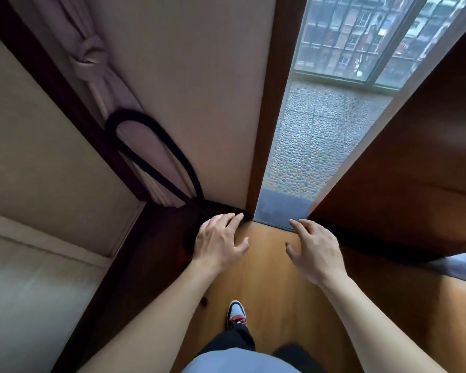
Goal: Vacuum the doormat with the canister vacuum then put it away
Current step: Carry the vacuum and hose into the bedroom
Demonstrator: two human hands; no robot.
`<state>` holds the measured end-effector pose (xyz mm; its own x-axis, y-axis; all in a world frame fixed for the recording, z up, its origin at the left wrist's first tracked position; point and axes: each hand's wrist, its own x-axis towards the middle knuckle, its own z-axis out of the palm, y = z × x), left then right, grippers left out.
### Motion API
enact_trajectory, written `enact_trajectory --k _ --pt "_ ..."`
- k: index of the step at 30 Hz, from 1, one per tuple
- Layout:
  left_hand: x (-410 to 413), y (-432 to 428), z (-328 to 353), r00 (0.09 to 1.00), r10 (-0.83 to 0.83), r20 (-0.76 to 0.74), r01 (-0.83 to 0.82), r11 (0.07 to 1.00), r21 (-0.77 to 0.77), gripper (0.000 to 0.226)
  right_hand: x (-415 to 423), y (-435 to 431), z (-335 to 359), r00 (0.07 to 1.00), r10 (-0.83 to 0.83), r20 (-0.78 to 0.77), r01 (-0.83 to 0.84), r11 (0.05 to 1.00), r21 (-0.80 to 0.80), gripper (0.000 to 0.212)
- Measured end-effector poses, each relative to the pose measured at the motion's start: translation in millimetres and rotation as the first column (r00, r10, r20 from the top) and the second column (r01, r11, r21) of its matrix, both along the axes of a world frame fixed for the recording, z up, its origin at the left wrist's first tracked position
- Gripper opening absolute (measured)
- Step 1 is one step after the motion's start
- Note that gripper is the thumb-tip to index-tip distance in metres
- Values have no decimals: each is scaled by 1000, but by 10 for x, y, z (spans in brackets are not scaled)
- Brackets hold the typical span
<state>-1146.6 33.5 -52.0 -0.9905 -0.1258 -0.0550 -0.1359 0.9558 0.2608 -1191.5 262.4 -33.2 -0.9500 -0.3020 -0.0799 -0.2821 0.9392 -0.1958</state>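
Note:
A black vacuum hose (pixel 156 154) loops up against the wall corner at the left, its lower end dropping into a dark corner by the floor. The vacuum body and the doormat are not in view. My left hand (pixel 218 242) hovers over the wooden floor near that dark corner, fingers spread and holding nothing. My right hand (pixel 314 250) is held out beside it, fingers relaxed and empty, close to the grey threshold (pixel 280 211) of a doorway.
A brown door (pixel 404 168) stands ajar at the right. Beyond the threshold lies a pebble-tiled balcony floor (pixel 315 135) with a window. A tied curtain (pixel 92 60) hangs at the left. My shoe (pixel 236 314) stands on the wooden floor (pixel 269 278).

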Motion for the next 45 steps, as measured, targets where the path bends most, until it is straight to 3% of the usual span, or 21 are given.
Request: enact_trajectory --k 6,11,17,22,28,36,45 --pt "-374 -160 -23 996 93 12 -93 996 -8 64 -574 -307 -48 990 134 45 -134 991 10 63" --pt "-400 -220 -99 963 268 28 -268 963 -3 65 -979 -527 -174 933 345 98 -347 938 8 64" --pt "-234 -61 -133 819 572 45 -574 818 39 69 -1436 -686 -278 780 612 130 -616 788 -12 65" --pt "-137 120 -209 693 719 53 -721 687 90 74 -1683 -809 -407 671 728 140 -731 681 -35 65" --pt "6 289 -298 604 797 5 -794 600 99 67 -1702 -906 -552 583 800 141 -798 597 -90 63" --pt "106 318 -670 545 835 81 -837 534 122 71 -1653 -1135 -932 530 834 155 -834 546 -83 63" --pt "45 -70 -2160 574 813 99 -818 564 111 69 -1809 -1487 -2208 522 846 110 -848 529 -47 61"
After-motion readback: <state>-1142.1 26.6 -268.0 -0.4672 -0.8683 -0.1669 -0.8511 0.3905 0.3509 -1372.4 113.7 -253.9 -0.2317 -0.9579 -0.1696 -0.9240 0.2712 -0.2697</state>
